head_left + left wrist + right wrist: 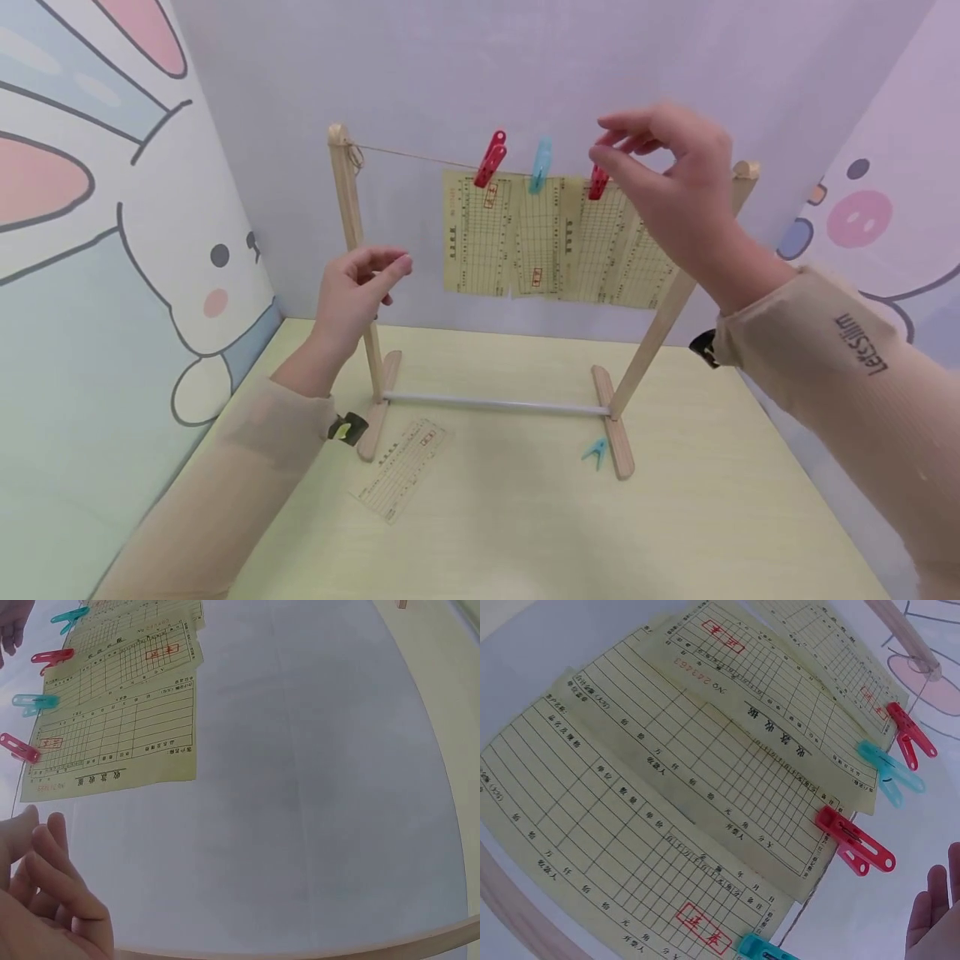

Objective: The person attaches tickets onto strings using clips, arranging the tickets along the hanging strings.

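Several yellow receipt slips (480, 250) hang overlapping from a string (420, 156), held by red and blue clothespins. One red clothespin (491, 158) and a blue clothespin (540, 165) grip the slips at left. My right hand (675, 167) is raised by another red clothespin (597, 182), overlapping it in the head view. In the right wrist view, that hand (934, 919) stands apart from the clothespins, fingers loosely bent around nothing. Behind it, a further blue clothespin (761, 949) is hidden from the head view. My left hand (356, 287) hovers left of the slips, fingers relaxed and holding nothing.
A wooden stand carries the string between its left post (347, 196) and right post (660, 333), with a pale crossbar (495, 405) low down. On the table (510, 517) lie a loose receipt slip (401, 471) and a blue clothespin (596, 452). Cartoon-printed walls flank both sides.
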{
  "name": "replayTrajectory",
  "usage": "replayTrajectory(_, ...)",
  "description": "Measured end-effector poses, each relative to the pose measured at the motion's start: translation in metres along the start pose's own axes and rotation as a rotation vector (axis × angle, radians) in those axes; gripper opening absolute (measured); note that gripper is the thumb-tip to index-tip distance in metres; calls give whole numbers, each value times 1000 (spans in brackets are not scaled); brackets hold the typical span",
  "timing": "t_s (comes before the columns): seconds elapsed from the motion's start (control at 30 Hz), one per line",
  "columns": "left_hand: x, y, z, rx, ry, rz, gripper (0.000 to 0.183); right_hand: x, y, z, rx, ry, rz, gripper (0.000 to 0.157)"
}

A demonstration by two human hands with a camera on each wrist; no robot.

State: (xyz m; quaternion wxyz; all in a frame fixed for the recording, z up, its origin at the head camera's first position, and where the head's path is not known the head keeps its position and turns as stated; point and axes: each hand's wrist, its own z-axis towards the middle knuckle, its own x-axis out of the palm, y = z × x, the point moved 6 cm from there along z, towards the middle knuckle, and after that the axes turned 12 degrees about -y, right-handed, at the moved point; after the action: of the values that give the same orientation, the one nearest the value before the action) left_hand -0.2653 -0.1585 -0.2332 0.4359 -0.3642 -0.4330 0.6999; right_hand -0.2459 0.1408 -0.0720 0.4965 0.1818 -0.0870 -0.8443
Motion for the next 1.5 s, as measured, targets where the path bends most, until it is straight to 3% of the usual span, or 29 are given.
replayTrajectory(0.5, -13, 21, -14, -58, -9, -12, 35, -34, -28, -41, 176, -70, 24, 22)
replayTrajectory(1.1, -17, 38, -34, -134, -2, -36, 33, -52, -47, -87, 250, -91, 52, 20)
replayTrajectory(1.5, -19, 48, -43, -165, -4, -36, 36, -63, -61, -121, 443, -140, 47, 20)
